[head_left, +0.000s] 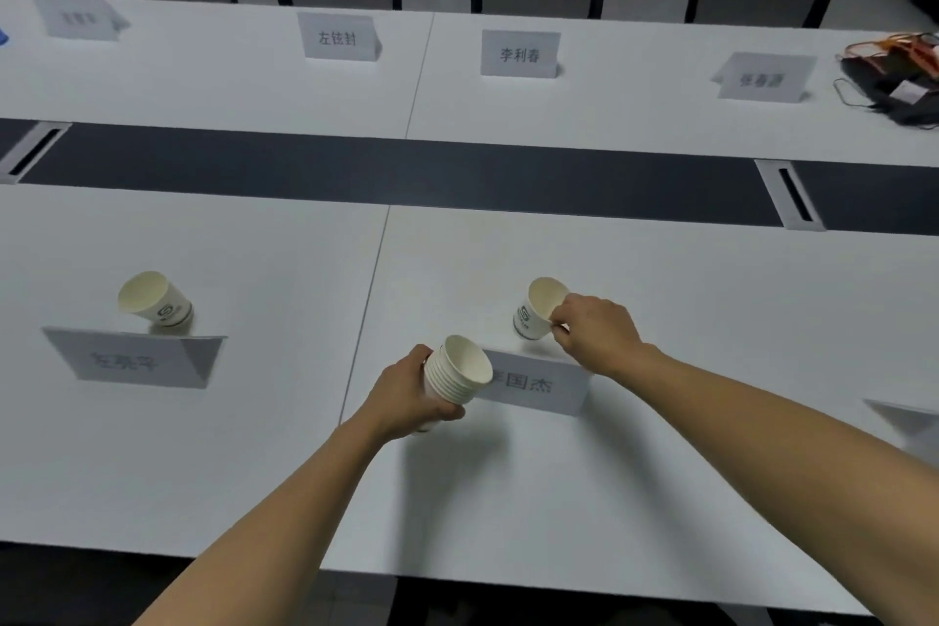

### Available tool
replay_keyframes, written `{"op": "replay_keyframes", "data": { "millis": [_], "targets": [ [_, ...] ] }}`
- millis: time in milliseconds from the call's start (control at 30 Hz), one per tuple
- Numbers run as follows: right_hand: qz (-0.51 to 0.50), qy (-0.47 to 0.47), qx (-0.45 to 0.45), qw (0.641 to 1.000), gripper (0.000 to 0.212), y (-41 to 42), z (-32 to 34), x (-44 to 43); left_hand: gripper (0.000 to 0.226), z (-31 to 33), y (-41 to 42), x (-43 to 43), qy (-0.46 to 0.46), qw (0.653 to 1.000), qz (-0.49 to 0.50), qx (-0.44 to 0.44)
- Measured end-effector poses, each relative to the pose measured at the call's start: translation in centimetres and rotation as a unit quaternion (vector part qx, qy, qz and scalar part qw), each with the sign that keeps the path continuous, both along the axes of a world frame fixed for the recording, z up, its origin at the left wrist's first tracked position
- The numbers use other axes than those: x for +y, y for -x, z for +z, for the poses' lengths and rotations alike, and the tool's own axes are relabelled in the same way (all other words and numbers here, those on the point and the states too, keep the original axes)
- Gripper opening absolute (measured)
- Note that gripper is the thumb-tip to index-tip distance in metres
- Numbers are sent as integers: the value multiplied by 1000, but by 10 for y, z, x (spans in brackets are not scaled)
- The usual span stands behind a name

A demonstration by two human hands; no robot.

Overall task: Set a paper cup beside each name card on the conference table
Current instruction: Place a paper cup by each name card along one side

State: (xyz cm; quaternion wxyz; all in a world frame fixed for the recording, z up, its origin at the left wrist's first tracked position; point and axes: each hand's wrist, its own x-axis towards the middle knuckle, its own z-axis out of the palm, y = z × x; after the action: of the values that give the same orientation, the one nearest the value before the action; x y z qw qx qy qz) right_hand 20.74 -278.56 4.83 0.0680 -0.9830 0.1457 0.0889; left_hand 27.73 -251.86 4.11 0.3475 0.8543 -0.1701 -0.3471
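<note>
At 12 o'clock of the name card (539,389), right hand (597,336) pinches 1 cup (528,318); left hand (406,394) grips cup stack (457,371).

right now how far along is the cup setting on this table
Done: one cup stands by the near-left name card. In hand: the right hand pinches a second cup just beyond the middle card; the left hand holds the stack of cups. Left: the four far-side cards and the card at the right edge show no cup.

Left grip (406,391) wraps closed while right grip (594,333) pinches.
</note>
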Motion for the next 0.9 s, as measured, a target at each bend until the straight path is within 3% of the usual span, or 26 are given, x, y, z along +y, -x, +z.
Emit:
{"op": "replay_keyframes", "data": {
  "millis": [267, 567, 900],
  "targets": [
    [-13, -5, 84, 996, 25, -5, -36, 4, 62, -14, 3, 20, 33, 997, 39, 63],
    [-40, -68, 25, 997, 34, 39, 1, -16, 69, 5, 23, -19, 82, 996, -16, 43],
    [-206, -86, -22, 974, 30, 236, 36, -86, 74, 29, 138, -149, 98, 974, -201, 31]
  ]
}}
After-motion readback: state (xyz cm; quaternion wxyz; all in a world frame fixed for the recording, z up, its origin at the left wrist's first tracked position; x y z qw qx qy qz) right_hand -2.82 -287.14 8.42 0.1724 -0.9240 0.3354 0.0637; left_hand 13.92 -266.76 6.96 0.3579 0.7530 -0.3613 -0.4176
